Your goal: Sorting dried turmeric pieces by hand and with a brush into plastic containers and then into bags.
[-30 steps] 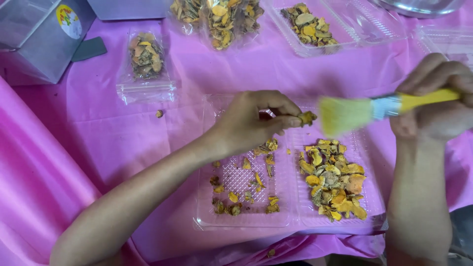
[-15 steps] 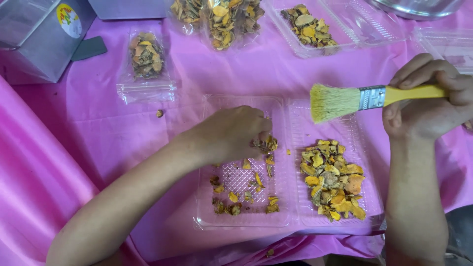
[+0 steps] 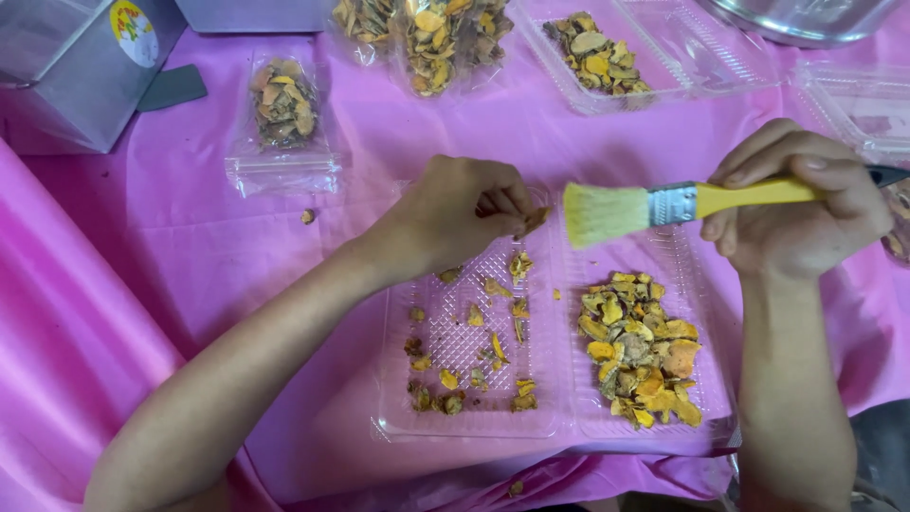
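My left hand [image 3: 462, 213] pinches a small dried yellow-brown slice [image 3: 534, 220] above the open clear plastic clamshell tray [image 3: 559, 431]. My right hand [image 3: 801, 204] grips a yellow-handled paintbrush [image 3: 664, 204], held level with its pale bristles pointing left, close to the slice. The tray's left half holds scattered dried slices [image 3: 474, 356]. Its right half holds a heap of dried slices [image 3: 640, 351].
A pink cloth [image 3: 190, 256] covers the table. At the back lie a small clear bag of slices [image 3: 282, 118], fuller bags [image 3: 422, 33], another clear tray with slices [image 3: 607, 57], an empty tray [image 3: 858, 104], a metal box [image 3: 76, 66] and a metal bowl [image 3: 806, 14].
My left hand dipped toward the tray and has risen again with a slice at its fingertips. The brush swung left, then settled just right of that slice.
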